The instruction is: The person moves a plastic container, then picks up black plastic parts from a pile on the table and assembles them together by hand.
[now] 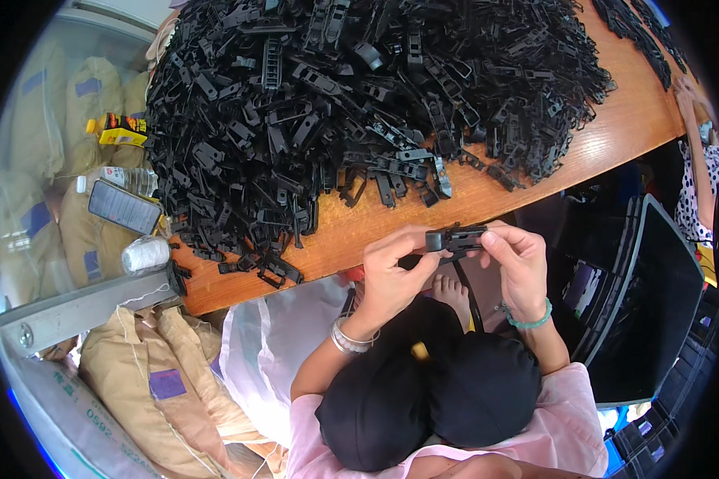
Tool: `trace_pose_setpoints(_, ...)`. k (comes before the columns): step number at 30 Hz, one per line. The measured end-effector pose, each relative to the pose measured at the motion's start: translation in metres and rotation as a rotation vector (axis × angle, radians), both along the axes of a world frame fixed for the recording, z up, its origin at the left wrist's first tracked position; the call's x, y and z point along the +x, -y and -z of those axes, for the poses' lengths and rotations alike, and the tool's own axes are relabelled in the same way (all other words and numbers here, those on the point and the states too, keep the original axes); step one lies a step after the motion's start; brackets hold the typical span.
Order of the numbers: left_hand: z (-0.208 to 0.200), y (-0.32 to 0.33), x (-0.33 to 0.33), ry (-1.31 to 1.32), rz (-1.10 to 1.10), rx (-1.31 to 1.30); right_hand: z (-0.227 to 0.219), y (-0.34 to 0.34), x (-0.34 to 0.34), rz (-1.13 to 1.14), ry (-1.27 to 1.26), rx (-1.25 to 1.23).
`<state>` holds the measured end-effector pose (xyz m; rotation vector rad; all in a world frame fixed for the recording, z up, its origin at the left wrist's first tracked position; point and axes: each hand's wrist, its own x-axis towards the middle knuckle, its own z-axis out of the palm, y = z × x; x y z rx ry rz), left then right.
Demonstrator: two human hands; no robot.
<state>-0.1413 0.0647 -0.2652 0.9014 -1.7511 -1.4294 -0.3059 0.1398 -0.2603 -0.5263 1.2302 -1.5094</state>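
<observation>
My left hand and my right hand meet just off the table's near edge. Between them they grip a small black plastic part, long and slotted, with a wider block at its left end. The left fingers pinch that block, while the right thumb and fingers press on the other end. Its exact kind I cannot make out. Beyond my hands, a large heap of similar black plastic parts covers much of the wooden table. Several loose pieces lie along the heap's near edge.
At the left are a phone, a clear bottle, a yellow-and-black bottle and a white thread spool. Tan sacks stand below. A black bin is at the right, near another person's arm.
</observation>
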Motion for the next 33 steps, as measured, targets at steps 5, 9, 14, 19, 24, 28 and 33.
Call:
trace_pose_setpoints(5,0.003,-0.003,-0.001,-0.044,0.012,-0.020,-0.003,0.001,0.004,-0.012,-0.042,0.023)
trace_pose_setpoints(9,-0.007,-0.008,-0.006,-0.209,0.045,0.586,0.007,-0.004,0.005,-0.118,-0.342,-0.125)
trace_pose_setpoints(14,-0.002,0.000,-0.007,-0.177,0.078,0.445,-0.001,-0.001,0.012,0.008,-0.232,-0.038)
trace_pose_setpoints(19,-0.007,0.008,0.002,-0.118,0.230,0.435,0.003,-0.002,0.008,-0.124,-0.282,-0.101)
trace_pose_setpoints(24,-0.043,0.037,-0.007,0.206,0.157,-0.295,0.020,-0.002,-0.002,-0.126,-0.039,-0.036)
trace_pose_setpoints(28,-0.045,0.065,0.006,0.562,-0.245,-0.771,0.014,0.001,-0.006,-0.369,-0.146,-0.081)
trace_pose_setpoints(33,-0.007,0.048,0.029,0.640,-0.424,-0.752,0.016,0.006,0.007,-0.414,-0.219,-0.070)
